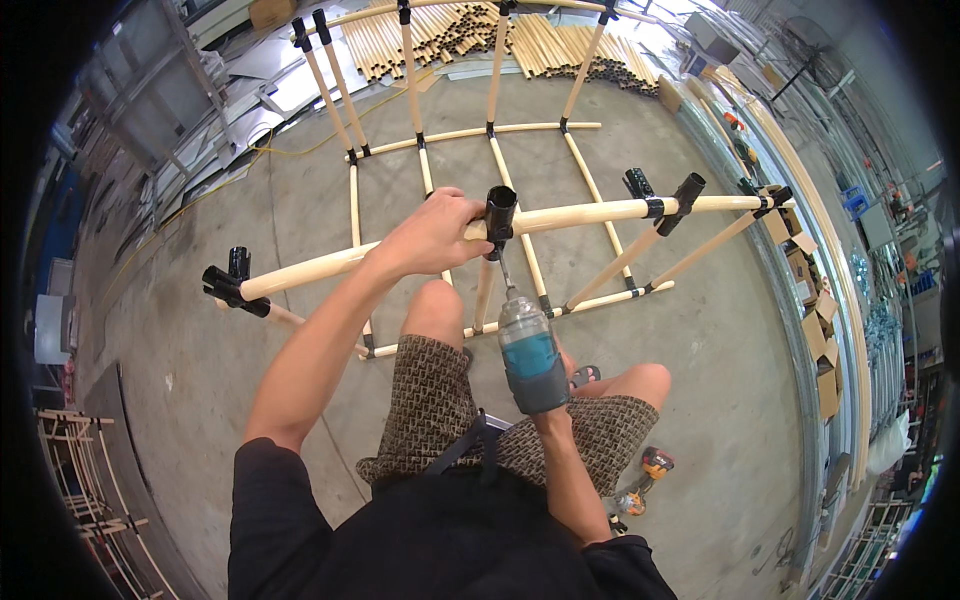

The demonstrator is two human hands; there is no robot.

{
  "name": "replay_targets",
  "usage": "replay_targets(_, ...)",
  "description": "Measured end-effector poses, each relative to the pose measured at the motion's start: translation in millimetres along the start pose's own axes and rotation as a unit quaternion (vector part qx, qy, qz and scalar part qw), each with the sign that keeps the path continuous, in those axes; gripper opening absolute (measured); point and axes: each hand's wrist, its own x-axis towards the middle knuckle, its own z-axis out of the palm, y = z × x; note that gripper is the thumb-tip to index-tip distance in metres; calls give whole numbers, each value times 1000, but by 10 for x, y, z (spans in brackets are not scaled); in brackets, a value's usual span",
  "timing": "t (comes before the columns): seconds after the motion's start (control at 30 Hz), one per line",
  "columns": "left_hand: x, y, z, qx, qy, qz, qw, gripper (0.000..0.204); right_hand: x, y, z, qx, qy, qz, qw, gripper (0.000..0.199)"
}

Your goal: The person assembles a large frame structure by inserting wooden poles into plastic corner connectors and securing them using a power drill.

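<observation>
My left hand is closed round a long beige pipe, its fingertips against a black pipe joint. That joint sits midway along the pipe and has an upright open socket. A teal and grey cordless driver is in my right hand, which its body mostly hides. The driver's long bit points up to the underside of the joint; whether it sits in a screw is too small to tell. More black joints are on the pipe to the right, and others cap its left end.
The pipe belongs to a frame of beige pipes standing on the concrete floor. Piles of cut pipes lie beyond it. On the right are long metal profiles and cardboard boxes. An orange and black power tool lies by my right side.
</observation>
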Motion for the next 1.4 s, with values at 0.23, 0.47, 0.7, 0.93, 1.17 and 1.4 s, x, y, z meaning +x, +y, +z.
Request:
replay_targets(0.23, -30, -218, 123, -8, 54, 9, 998, 34, 6, 5, 104, 29, -1, -24, 999, 22)
replay_targets(0.47, -6, -145, 74, -30, 29, 0, 999, 33, 97, -37, 50, -67, 10, -85, 994, 24)
replay_targets(0.7, 20, -188, 75, 6, 35, 14, 999, 29, 123, -20, 67, -40, 4, -54, 998, 20)
replay_targets(0.93, 43, -211, 114, 22, 58, 37, 997, 30, 155, 32, 50, -66, 9, -53, 996, 19)
replay_targets(1.17, 5, -115, 92, 8, 59, 5, 998, 27, 132, 51, 94, -32, 3, -38, 999, 17)
replay_targets(1.4, -32, -181, 51, -6, 22, -8, 1000, 29, 150, -53, 18, -75, -2, -84, 994, 31)
